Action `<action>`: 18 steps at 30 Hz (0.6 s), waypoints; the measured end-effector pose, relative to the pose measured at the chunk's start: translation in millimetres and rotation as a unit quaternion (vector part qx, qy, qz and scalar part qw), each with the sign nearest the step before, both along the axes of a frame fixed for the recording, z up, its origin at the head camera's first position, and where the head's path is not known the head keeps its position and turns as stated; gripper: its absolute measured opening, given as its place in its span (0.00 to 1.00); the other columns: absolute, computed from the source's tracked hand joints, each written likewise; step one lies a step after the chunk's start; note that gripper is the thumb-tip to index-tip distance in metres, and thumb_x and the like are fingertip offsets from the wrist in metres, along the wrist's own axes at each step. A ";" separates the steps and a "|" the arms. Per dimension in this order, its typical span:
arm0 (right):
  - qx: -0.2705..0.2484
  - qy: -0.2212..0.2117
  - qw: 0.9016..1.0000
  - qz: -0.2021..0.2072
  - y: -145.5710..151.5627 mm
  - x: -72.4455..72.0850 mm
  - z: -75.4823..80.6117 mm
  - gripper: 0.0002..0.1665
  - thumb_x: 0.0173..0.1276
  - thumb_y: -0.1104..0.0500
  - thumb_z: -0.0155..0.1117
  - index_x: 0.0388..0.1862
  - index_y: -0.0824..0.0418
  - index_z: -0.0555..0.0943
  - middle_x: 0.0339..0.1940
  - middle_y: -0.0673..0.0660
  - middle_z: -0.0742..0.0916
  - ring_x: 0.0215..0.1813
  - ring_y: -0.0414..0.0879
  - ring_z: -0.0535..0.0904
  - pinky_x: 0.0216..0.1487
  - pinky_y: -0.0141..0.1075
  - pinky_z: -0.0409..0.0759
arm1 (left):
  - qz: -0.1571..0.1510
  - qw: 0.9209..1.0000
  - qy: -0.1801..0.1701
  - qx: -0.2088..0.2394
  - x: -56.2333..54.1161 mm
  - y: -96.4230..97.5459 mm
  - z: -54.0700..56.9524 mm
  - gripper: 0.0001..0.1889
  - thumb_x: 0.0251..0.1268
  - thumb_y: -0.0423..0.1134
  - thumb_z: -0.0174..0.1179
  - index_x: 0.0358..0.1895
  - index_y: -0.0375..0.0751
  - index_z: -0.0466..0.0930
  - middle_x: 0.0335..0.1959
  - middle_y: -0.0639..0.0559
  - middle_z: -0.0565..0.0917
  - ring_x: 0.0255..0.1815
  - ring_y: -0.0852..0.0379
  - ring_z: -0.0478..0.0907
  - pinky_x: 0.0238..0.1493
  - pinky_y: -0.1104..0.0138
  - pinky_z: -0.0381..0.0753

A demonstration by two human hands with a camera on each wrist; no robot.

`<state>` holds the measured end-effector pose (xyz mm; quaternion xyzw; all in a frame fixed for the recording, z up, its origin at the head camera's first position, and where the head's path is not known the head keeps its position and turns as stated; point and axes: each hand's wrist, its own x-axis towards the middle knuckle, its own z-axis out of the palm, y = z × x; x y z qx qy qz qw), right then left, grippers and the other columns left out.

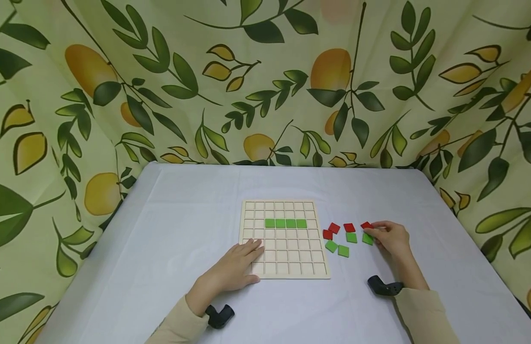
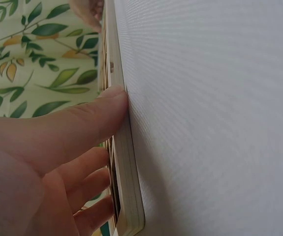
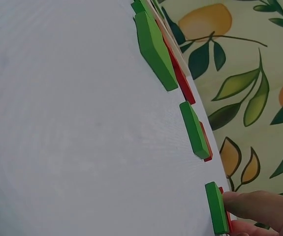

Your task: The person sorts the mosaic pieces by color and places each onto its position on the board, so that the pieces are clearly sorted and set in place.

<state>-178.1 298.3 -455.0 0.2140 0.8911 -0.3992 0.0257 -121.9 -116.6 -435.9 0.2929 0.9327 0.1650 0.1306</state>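
Observation:
A pale wooden grid board point(image 1: 293, 256) lies on the white-covered table, with a row of several green tiles point(image 1: 280, 223) set in its upper squares. My left hand point(image 1: 233, 267) rests on the board's near left corner. Its fingers lie over the grid and its thumb point(image 2: 104, 110) presses against the near edge. To the right of the board, my right hand point(image 1: 392, 237) pinches a red tile point(image 1: 366, 224) between thumb and fingertips, low at the table. Just in front of that tile lies a loose green tile point(image 3: 216, 209), partly under the hand in the head view.
Between the board and my right hand lie loose red tiles point(image 1: 349, 228) and green tiles point(image 1: 343, 251), some nearly touching. Black wrist devices sit by the left wrist point(image 1: 220, 316) and the right wrist point(image 1: 385, 286). A leaf-and-fruit patterned curtain point(image 1: 257, 95) surrounds the table.

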 end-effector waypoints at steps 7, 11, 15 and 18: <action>-0.002 -0.003 1.000 -0.003 -1.3 0.9 0.5 0.28 0.63 0.54 0.67 0.55 0.71 0.76 0.16 0.47 0.75 0.18 0.38 0.71 0.21 0.28 0.71 | -0.004 1.000 0.005 -0.002 0.1 -0.1 -0.1 0.37 0.62 0.48 0.62 0.72 0.38 0.61 0.77 0.43 0.60 0.78 0.42 0.56 0.76 0.46 0.60; -0.008 -0.004 1.000 -0.003 -1.4 1.3 1.2 0.28 0.63 0.54 0.67 0.55 0.72 0.76 0.16 0.47 0.74 0.19 0.39 0.70 0.21 0.28 0.71 | -0.004 1.000 0.006 -0.004 0.2 -0.2 -0.2 0.37 0.62 0.48 0.62 0.72 0.38 0.61 0.77 0.43 0.60 0.78 0.42 0.56 0.76 0.46 0.60; -0.013 -0.002 1.000 -0.011 -1.2 1.4 1.2 0.27 0.63 0.56 0.67 0.55 0.73 0.75 0.17 0.48 0.75 0.19 0.40 0.70 0.20 0.28 0.70 | -0.005 1.000 0.005 -0.006 -0.3 -0.2 -2.7 0.37 0.63 0.48 0.62 0.72 0.38 0.61 0.77 0.44 0.59 0.79 0.42 0.55 0.76 0.47 0.59; -0.020 0.001 1.000 -0.024 -1.2 1.4 -0.2 0.26 0.63 0.58 0.66 0.55 0.72 0.75 0.16 0.48 0.76 0.18 0.39 0.70 0.20 0.27 0.71 | -0.005 1.000 0.001 -0.007 -0.5 0.0 -3.1 0.37 0.63 0.48 0.61 0.73 0.39 0.60 0.77 0.44 0.59 0.79 0.42 0.55 0.77 0.46 0.59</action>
